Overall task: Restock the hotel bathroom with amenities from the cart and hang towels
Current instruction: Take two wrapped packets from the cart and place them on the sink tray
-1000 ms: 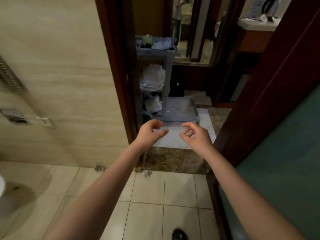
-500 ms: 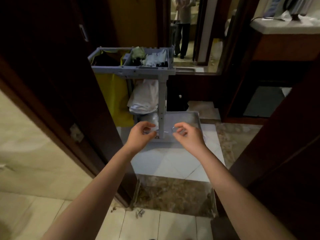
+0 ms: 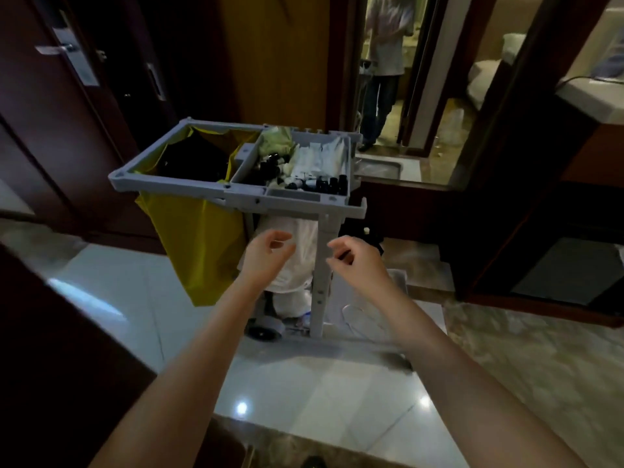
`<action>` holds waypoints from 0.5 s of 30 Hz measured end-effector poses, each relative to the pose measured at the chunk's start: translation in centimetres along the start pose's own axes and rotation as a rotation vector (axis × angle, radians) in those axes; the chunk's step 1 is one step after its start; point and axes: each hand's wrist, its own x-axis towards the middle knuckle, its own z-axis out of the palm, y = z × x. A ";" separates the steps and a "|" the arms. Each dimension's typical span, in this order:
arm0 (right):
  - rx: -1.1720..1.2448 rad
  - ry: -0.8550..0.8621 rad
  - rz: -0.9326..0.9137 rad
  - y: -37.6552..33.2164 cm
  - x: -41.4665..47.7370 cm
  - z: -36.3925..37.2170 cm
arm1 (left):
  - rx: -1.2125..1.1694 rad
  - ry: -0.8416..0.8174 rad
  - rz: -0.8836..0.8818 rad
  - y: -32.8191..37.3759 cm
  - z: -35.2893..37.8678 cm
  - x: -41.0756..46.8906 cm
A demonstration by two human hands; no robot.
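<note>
Reaching toward the cart (image 3: 236,194), I'm holding my left hand (image 3: 266,256) and right hand (image 3: 358,261) loosely curled, gripping nothing.

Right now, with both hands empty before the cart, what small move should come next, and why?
Probably lift the right hand up and forward to the small dark bottles in the cart's top tray. It and the left hand hang empty, fingers loosely curled, below the tray's rim, and the amenities to restock lie up there.
</note>
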 end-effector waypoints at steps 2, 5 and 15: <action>-0.008 -0.005 -0.012 0.1 4.2 -0.7 | 0.019 0.023 -0.018 0.7 0.4 4.0; -0.015 -0.033 -0.035 0.8 10.1 -1.1 | 0.062 0.005 -0.001 1.4 0.8 9.2; 0.008 -0.209 -0.128 3.9 29.3 1.9 | 0.252 0.195 -0.051 -1.1 2.1 25.3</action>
